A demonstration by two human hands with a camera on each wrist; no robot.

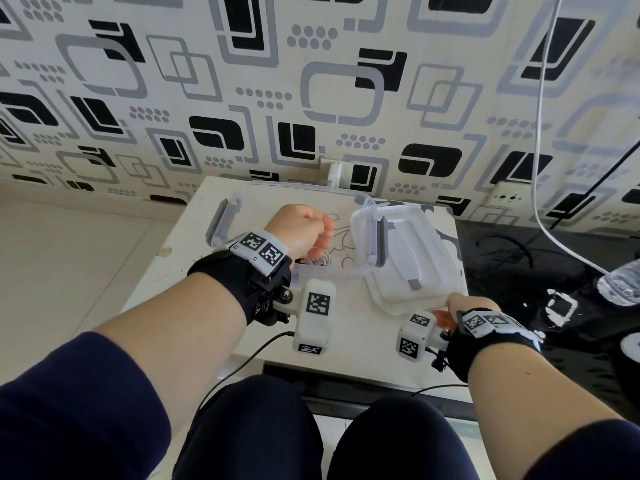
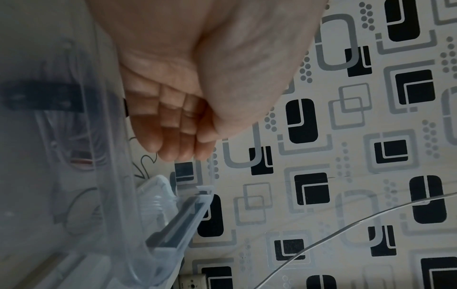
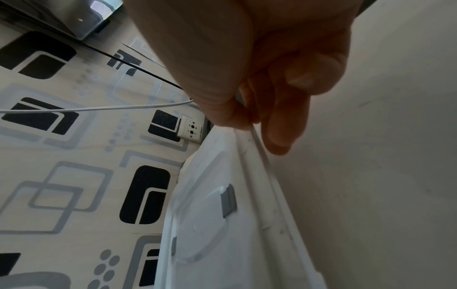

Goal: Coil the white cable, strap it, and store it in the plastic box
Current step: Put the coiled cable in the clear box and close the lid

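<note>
A clear plastic box (image 1: pixel 294 184) with grey latches stands open on the small white table (image 1: pixel 346 334). The coiled white cable (image 1: pixel 317 261) lies inside it at the near left corner. Through the box wall the coil (image 2: pixel 61 135) shows blurred, with a dark strap (image 2: pixel 42 97) across it. My left hand (image 1: pixel 322 239) hovers just above the coil, fingers (image 2: pixel 173 144) loosely bent downward, holding nothing. The box's lid (image 1: pixel 401 258) lies tilted against the box's right side. My right hand (image 1: pixel 446 311) pinches the lid's (image 3: pixel 222 224) near corner edge between thumb and fingers (image 3: pixel 279 140).
A white charger (image 1: pixel 334 171) is plugged into the patterned wall behind the table. A separate white cable (image 1: pixel 540 168) hangs down at the right, past a wall socket (image 1: pixel 509 197). A water bottle (image 1: pixel 620 285) and black cables lie on the dark surface to the right.
</note>
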